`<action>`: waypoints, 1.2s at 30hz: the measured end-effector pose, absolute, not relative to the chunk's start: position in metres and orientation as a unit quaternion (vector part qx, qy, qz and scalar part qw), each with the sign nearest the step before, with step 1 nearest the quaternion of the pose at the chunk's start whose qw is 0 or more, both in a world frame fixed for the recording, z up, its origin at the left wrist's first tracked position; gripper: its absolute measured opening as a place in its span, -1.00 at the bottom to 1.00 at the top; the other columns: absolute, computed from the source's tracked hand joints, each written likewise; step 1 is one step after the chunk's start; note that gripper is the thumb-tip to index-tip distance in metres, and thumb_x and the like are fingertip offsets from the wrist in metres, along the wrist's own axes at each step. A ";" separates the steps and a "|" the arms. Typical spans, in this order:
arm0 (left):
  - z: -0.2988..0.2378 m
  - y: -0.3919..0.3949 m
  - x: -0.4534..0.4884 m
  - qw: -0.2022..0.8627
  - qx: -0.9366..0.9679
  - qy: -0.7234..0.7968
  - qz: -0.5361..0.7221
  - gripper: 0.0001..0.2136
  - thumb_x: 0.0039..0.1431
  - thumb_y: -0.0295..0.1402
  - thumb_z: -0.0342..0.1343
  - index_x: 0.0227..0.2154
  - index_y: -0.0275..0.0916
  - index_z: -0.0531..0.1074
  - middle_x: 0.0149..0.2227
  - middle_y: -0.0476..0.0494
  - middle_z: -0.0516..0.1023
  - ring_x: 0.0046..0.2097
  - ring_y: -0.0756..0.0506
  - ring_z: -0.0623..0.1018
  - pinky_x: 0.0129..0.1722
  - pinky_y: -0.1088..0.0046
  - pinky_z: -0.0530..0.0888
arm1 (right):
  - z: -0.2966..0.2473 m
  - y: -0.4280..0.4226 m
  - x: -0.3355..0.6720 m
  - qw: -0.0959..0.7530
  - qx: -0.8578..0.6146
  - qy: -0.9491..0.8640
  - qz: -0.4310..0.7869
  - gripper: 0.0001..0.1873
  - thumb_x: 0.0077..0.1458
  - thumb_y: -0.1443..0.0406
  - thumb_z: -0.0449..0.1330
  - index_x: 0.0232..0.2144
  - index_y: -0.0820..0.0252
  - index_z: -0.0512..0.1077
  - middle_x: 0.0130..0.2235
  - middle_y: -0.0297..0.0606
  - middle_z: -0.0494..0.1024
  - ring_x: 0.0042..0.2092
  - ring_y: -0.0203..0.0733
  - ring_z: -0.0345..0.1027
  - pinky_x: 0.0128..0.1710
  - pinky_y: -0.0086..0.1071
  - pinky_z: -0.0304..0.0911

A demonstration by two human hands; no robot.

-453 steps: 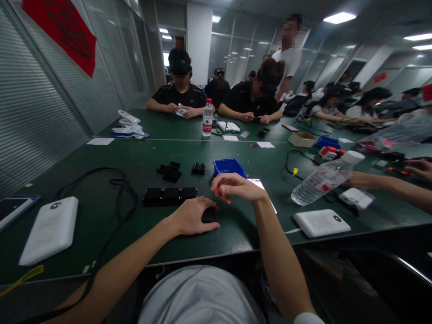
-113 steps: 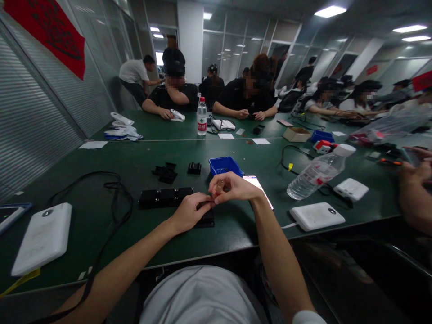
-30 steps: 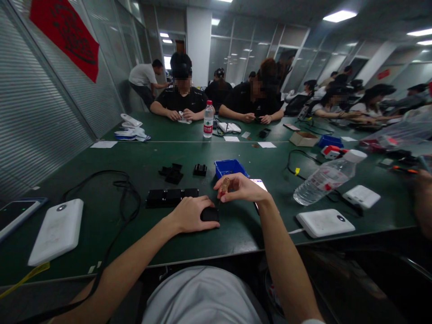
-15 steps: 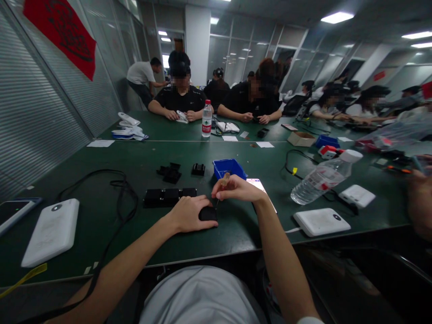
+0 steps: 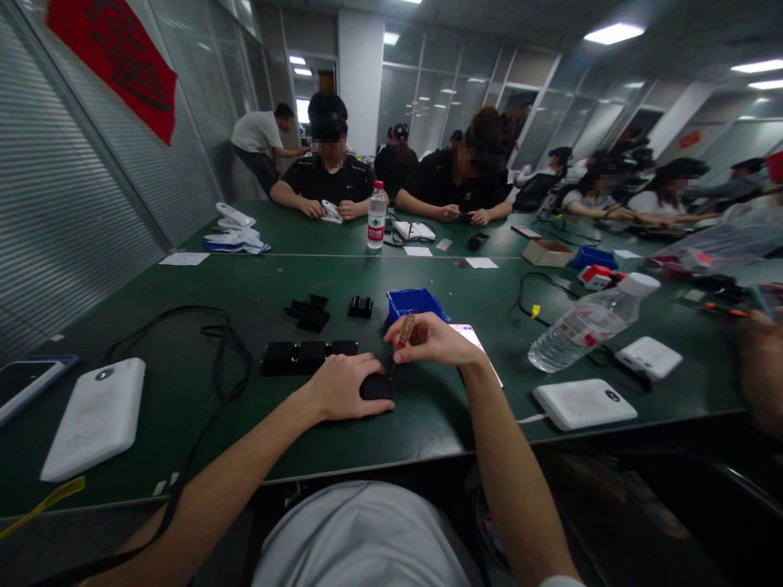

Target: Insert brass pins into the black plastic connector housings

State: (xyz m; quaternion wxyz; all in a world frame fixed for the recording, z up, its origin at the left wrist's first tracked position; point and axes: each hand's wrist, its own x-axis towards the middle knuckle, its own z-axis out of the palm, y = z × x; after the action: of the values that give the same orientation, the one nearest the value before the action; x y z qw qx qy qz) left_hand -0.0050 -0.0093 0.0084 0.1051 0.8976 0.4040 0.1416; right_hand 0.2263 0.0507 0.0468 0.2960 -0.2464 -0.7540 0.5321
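Observation:
My left hand [image 5: 342, 387] lies over a small black block [image 5: 376, 387] on the green table [image 5: 183, 285], fingers wrapped round it and pressing it down. My right hand [image 5: 434, 341] is closed on a small screwdriver with a clear amber handle [image 5: 406, 328]; its thin shaft points down at the block's right edge. A row of joined black blocks [image 5: 307, 356] lies just beyond my left hand. More black parts [image 5: 311, 313] and a single black piece [image 5: 360, 306] sit further back, beside a small blue bin [image 5: 416, 302].
A phone [image 5: 471, 336] lies under my right wrist. White power banks [image 5: 91, 416] [image 5: 584, 403] flank me, with a black cable [image 5: 214, 359] on the left. A tilted water bottle [image 5: 590, 319] lies at right, near a co-worker's arm [image 5: 762, 375]. Several people sit across the table.
The screwdriver handle has tipped slightly and my right hand has shifted a little; my left hand keeps the block in place. The co-worker's arm at right has moved slightly.

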 end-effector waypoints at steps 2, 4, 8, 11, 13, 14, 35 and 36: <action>0.008 -0.009 -0.005 0.109 0.898 0.400 0.146 -0.56 0.14 0.07 0.30 -0.09 -0.17 0.54 -0.05 -0.14 0.64 -0.08 -0.28 0.67 -0.10 0.23 0.57 | 0.047 0.051 0.227 0.291 -0.247 -0.747 0.544 -0.71 -0.11 0.29 0.54 -0.43 0.27 0.51 -0.17 -0.22 0.63 -0.38 -0.35 0.41 -0.37 -0.43 0.34; 0.008 -0.009 -0.005 0.113 0.899 0.398 0.146 -0.55 0.13 0.08 0.31 -0.09 -0.17 0.54 -0.04 -0.13 0.64 -0.08 -0.28 0.67 -0.10 0.22 0.57 | 0.047 0.051 0.228 0.287 -0.244 -0.743 0.554 -0.71 -0.11 0.30 0.54 -0.42 0.27 0.51 -0.14 -0.20 0.63 -0.37 -0.34 0.45 -0.37 -0.43 0.35; 0.009 -0.010 -0.003 0.115 0.894 0.411 0.140 -0.52 0.13 0.10 0.30 -0.08 -0.16 0.54 -0.05 -0.13 0.64 -0.10 -0.29 0.68 -0.13 0.21 0.58 | 0.047 0.050 0.228 0.286 -0.232 -0.736 0.569 -0.69 -0.08 0.28 0.53 -0.47 0.28 0.47 -0.12 -0.18 0.63 -0.30 -0.29 0.52 -0.35 -0.43 0.39; 0.009 -0.011 -0.002 0.117 0.891 0.416 0.139 -0.52 0.13 0.11 0.29 -0.07 -0.15 0.54 -0.03 -0.14 0.64 -0.10 -0.30 0.68 -0.13 0.20 0.59 | 0.046 0.049 0.228 0.282 -0.227 -0.727 0.583 -0.72 -0.03 0.27 0.52 -0.42 0.27 0.50 -0.19 -0.21 0.63 -0.32 -0.29 0.51 -0.42 -0.47 0.38; 0.008 -0.011 -0.001 0.119 0.892 0.414 0.139 -0.51 0.13 0.12 0.28 -0.04 -0.14 0.53 0.01 -0.14 0.63 -0.09 -0.31 0.68 -0.12 0.18 0.59 | 0.046 0.048 0.228 0.275 -0.225 -0.720 0.597 -0.75 0.01 0.28 0.49 -0.32 0.28 0.53 -0.23 -0.22 0.63 -0.32 -0.29 0.51 -0.45 -0.50 0.38; 0.008 -0.011 -0.001 0.119 0.892 0.414 0.138 -0.50 0.13 0.12 0.28 -0.03 -0.13 0.53 0.03 -0.15 0.63 -0.08 -0.32 0.68 -0.12 0.17 0.60 | 0.046 0.048 0.227 0.270 -0.224 -0.715 0.605 -0.74 0.03 0.28 0.48 -0.27 0.28 0.54 -0.24 -0.22 0.63 -0.31 -0.28 0.51 -0.44 -0.50 0.39; 0.008 -0.010 -0.002 0.120 0.898 0.405 0.125 -0.52 0.18 0.11 0.26 -0.02 -0.14 0.55 -0.02 -0.14 0.62 -0.08 -0.29 0.67 -0.09 0.20 0.59 | 0.049 0.049 0.225 0.293 -0.227 -0.736 0.567 -0.44 -0.11 0.35 0.54 -0.02 0.23 0.52 -0.29 -0.33 0.62 -0.35 -0.33 0.48 -0.34 -0.46 0.40; 0.008 -0.010 -0.002 0.120 0.899 0.403 0.124 -0.52 0.18 0.11 0.25 -0.02 -0.14 0.55 -0.02 -0.14 0.62 -0.08 -0.29 0.67 -0.09 0.21 0.59 | 0.050 0.049 0.225 0.288 -0.227 -0.736 0.570 -0.37 -0.11 0.37 0.54 0.05 0.22 0.48 -0.32 -0.36 0.62 -0.34 -0.32 0.50 -0.33 -0.47 0.41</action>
State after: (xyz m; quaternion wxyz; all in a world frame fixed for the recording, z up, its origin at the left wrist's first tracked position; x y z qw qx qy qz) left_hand -0.0019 -0.0098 0.0083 0.1200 0.8986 0.4035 0.1241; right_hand 0.2254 0.0486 0.0502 0.2879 -0.2273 -0.7355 0.5696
